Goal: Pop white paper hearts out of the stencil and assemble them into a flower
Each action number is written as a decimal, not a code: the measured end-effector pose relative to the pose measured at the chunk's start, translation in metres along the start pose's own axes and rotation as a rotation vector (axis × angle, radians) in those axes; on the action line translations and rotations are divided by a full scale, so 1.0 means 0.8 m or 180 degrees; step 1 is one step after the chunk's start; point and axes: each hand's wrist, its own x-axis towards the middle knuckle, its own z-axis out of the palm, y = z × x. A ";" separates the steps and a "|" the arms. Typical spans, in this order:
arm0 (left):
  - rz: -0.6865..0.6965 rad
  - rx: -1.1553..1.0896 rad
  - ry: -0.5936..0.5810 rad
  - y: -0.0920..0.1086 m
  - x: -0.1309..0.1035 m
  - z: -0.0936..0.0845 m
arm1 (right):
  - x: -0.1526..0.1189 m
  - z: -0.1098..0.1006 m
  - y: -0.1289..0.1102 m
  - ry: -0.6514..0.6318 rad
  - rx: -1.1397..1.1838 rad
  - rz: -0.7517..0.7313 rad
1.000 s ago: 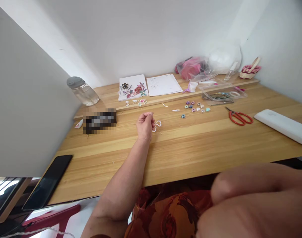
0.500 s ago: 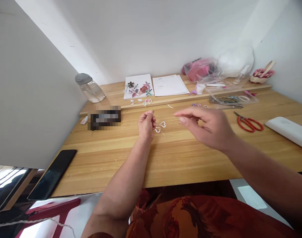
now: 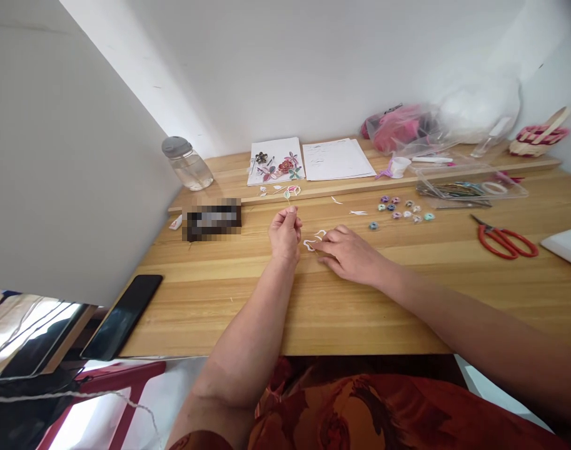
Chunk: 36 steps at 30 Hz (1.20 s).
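My left hand (image 3: 286, 234) is closed in a pinch above the middle of the table. A thin stem rises from its fingertips to a small pale green leaf-shaped piece (image 3: 287, 195). My right hand (image 3: 348, 253) is lowered to the tabletop, palm down, thumb and index finger apart. Its index fingertip touches or covers part of the white heart-like outline pieces (image 3: 308, 245), so what lies under the fingers is partly hidden. Behind the right hand are white slivers (image 3: 358, 213) and several small thread bobbins (image 3: 391, 207).
Red-handled pliers (image 3: 505, 241) lie on the right, near a clear plastic box (image 3: 513, 190) of tools. Behind are paper sheets (image 3: 336, 160) and a sheet with flower pieces (image 3: 276, 147). A water bottle (image 3: 191, 169) and a phone (image 3: 122, 317) are on the left.
My right hand has come down and leftward onto the white outline pieces, uncovering the bobbins. My left hand keeps its pinch. The view has shifted a little.
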 end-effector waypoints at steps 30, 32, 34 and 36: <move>-0.0226 0.0064 -0.0371 0.004 -0.005 0.001 | -0.193 -0.036 -0.081 0.1290 -0.0212 -0.0850; -0.0295 0.0184 -0.0734 0.006 -0.011 0.003 | -0.179 -0.055 -0.068 0.1445 -0.0380 -0.0689; -0.0486 0.0328 -0.1225 0.005 -0.016 0.004 | -0.159 -0.073 -0.053 0.1697 -0.0634 -0.0553; -0.0787 0.0481 -0.1731 0.003 -0.021 0.005 | -0.136 -0.087 -0.037 0.1955 -0.0882 -0.0471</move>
